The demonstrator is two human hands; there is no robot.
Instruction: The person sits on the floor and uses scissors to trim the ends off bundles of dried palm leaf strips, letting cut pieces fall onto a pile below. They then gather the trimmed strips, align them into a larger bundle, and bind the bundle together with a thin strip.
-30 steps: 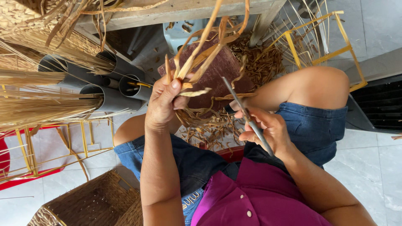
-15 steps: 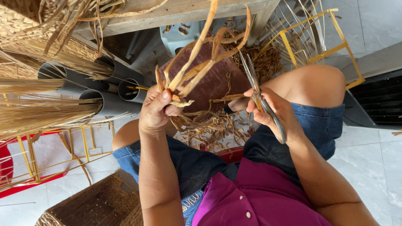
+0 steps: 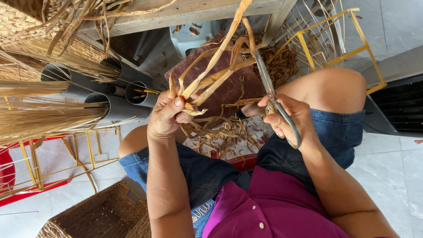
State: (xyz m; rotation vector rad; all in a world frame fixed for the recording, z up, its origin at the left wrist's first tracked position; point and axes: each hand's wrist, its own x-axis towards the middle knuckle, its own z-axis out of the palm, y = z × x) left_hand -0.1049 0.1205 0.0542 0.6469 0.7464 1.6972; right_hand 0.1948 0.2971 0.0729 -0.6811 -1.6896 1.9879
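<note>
My left hand (image 3: 169, 113) is closed around the base of a bunch of dried straw-coloured leaf strips (image 3: 216, 66) that fan up and to the right. My right hand (image 3: 286, 117) grips a pair of grey metal scissors (image 3: 271, 94); the blades point up and meet the strips near their upper ends. I sit with bare knees and blue denim shorts, and a pile of cut strip scraps (image 3: 229, 136) lies on the floor between my legs.
Grey plastic tubes (image 3: 110, 103) holding bundles of straw lie at the left. A wooden table edge (image 3: 194, 11) runs across the top. Yellow wire frames (image 3: 348, 39) stand at the right and lower left. A woven basket (image 3: 97, 216) sits bottom left.
My right hand has raised the scissors from my lap up to the strips. My left hand has kept its hold on the bunch, and the strips now stand higher.
</note>
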